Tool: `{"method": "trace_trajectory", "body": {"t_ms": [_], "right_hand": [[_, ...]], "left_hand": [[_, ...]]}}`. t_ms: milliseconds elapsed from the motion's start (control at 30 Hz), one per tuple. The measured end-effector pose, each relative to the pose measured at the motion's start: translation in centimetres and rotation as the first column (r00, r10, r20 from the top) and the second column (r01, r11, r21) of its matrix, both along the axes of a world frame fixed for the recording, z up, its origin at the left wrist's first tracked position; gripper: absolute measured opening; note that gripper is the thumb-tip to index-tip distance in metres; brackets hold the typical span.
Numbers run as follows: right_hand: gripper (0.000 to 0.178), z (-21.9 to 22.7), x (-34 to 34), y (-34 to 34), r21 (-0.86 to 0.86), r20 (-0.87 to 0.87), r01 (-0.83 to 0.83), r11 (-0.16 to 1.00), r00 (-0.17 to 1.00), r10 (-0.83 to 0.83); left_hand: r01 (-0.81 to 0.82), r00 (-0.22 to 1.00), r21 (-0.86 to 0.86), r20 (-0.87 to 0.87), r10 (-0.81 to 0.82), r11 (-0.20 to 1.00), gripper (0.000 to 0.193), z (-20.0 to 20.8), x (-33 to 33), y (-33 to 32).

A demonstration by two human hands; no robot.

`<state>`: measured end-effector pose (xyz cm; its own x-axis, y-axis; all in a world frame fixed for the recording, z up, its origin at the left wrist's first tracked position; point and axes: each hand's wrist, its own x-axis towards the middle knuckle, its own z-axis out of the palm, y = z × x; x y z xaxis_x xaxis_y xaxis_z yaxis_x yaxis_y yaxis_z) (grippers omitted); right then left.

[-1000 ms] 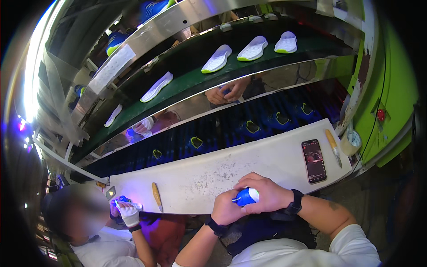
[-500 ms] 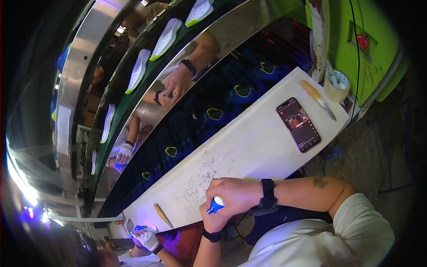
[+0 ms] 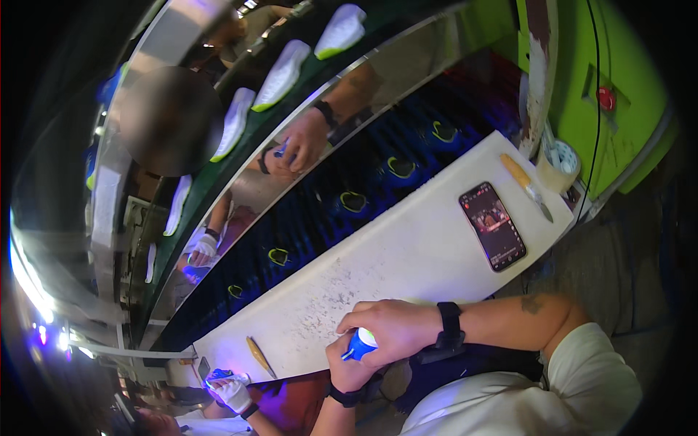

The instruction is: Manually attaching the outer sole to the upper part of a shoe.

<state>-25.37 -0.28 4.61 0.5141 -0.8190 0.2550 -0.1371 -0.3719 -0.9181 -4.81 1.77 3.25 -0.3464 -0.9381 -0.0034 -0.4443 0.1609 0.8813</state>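
My left hand (image 3: 347, 373) and my right hand (image 3: 401, 325) are closed together around a small blue-and-white piece (image 3: 358, 346), above the near edge of a long white ledge (image 3: 414, 240). The right hand covers it from above and the left wraps it from below. Only a blue part and a brightly lit whitish end show between the fingers, so its full shape is hidden. Each wrist bears a black band. Beyond the ledge, several yellow-green outlined shapes (image 3: 400, 168) lie on a dark surface.
A phone (image 3: 492, 227), a wooden-handled knife (image 3: 527, 187) and a tape roll (image 3: 558, 166) sit at the ledge's right end. Another yellowish tool (image 3: 259, 357) lies left, near a co-worker's gloved hand (image 3: 234, 394). White shoe soles (image 3: 282, 75) line a green belt. A green machine (image 3: 625, 138) stands right.
The view has shifted slightly, so the ledge and phone appear lower. My hands keep their hold, and slightly more of the piece's blue and whitish parts shows between them.
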Motion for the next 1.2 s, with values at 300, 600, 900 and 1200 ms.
{"method": "trace_trajectory", "body": {"t_ms": [300, 600, 900, 1200], "right_hand": [[0.076, 0.9, 1.8, 0.3, 0.063, -0.028, -0.004, 0.998, 1.0, 0.006], [0.077, 2.0, 2.9, 0.9, 0.142, -0.082, -0.004, 0.99, 0.997, 0.016], [0.055, 2.2, 3.0, 1.2, 0.067, -0.169, -0.007, 0.998, 0.985, 0.018], [0.029, -3.3, 2.8, 0.6, 0.22, 0.279, 0.022, 0.975, 0.957, -0.085]], "left_hand": [[0.085, 0.992, -0.097, 0.1, -0.075, 0.992, 0.067, -0.2, 1.8, 0.2], [0.057, 0.99, -0.21, 0.138, -0.029, 0.976, 0.06, -0.3, 2.0, 0.5], [0.064, 0.989, -0.132, 0.141, -0.045, 0.989, 0.052, -0.2, 1.9, 1.1], [-0.013, 0.995, -0.02, -0.099, 0.011, 1.0, 0.054, -4.1, 3.9, 1.4]]}}
